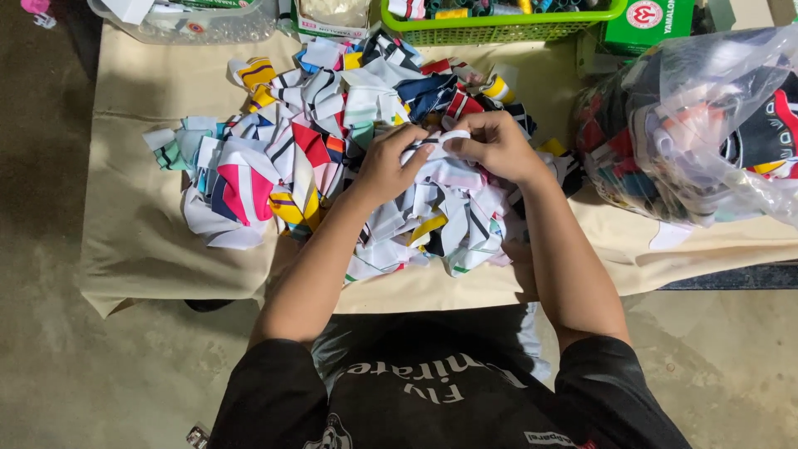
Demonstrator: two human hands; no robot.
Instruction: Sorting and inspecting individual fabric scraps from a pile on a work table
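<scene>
A big heap of colourful fabric scraps [299,158] covers the middle of a beige cloth-covered table [141,224]. My left hand [386,166] and my right hand [495,145] meet over the heap's centre. Both pinch the same white strip of fabric [439,141] with dark marks, held between the fingertips just above the pile. My forearms reach in from the bottom of the view.
A clear plastic bag [706,125] stuffed with more fabric pieces lies at the right. A green basket [499,25] with spools, a green box [644,25] and a clear plastic container [199,25] line the far edge. Concrete floor surrounds the table.
</scene>
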